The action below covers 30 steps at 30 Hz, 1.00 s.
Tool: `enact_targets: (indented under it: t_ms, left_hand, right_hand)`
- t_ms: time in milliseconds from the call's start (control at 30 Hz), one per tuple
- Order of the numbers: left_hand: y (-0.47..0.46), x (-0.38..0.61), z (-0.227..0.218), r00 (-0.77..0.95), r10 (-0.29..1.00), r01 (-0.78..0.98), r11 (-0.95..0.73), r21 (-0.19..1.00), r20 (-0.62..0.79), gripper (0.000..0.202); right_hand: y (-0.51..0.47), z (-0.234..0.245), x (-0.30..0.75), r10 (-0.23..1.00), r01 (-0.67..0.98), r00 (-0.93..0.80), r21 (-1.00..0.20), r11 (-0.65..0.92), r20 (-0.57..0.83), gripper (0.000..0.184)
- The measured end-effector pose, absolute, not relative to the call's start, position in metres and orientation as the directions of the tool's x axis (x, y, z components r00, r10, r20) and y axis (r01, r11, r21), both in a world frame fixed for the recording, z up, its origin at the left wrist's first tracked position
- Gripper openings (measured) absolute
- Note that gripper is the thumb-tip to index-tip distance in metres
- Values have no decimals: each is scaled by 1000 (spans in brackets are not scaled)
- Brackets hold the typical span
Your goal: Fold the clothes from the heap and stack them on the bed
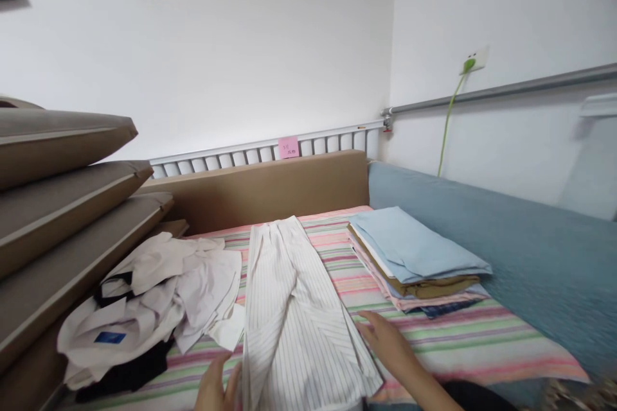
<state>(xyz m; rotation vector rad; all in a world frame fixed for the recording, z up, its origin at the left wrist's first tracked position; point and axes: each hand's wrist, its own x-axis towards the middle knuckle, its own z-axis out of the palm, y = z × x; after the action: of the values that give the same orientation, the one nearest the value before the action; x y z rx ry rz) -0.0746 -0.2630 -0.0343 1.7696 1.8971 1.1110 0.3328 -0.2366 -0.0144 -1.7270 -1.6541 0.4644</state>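
A white garment with thin dark pinstripes lies lengthwise in front of me, folded into a long narrow shape with some creases; I cannot tell if it is a shirt or trousers. At its near left edge is my left hand, fingers apart, partly cut off by the frame's bottom. My right hand hovers by the right edge, fingers loosely stretched toward the cloth, holding nothing I can see. A crumpled heap of white clothes with some black pieces sits to the left. On the right rests a folded clothes stack, light blue on top.
Everything lies on a striped cloth. Stacked grey-brown cushions rise at the left. A brown padded board and a radiator with a pink note stand behind. A blue padded side bounds the right.
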Motion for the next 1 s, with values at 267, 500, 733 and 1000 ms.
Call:
enact_targets:
  t_ms: [267, 500, 733, 1000]
  left_hand:
    - [-205, -19, -63, -126, 925, 780, -129, 612, 357, 60]
    - [-201, -64, -117, -200, 887, 771, -121, 626, 417, 51]
    - [-154, -66, -70, -72, 880, 860, -184, 476, 470, 56]
    - [-55, -18, -20, 132, 898, 860, -314, 403, 419, 48]
  right_hand:
    - [-201, -46, 323, 971, 641, 133, -764, 70, 200, 54]
    - [-173, -68, 361, 952, 250, 285, -950, -187, -112, 36]
    - [-146, -42, 363, 918, -120, 143, -927, -356, -371, 34]
    - [-51, -34, 345, 954, -129, 70, -951, -281, -292, 33]
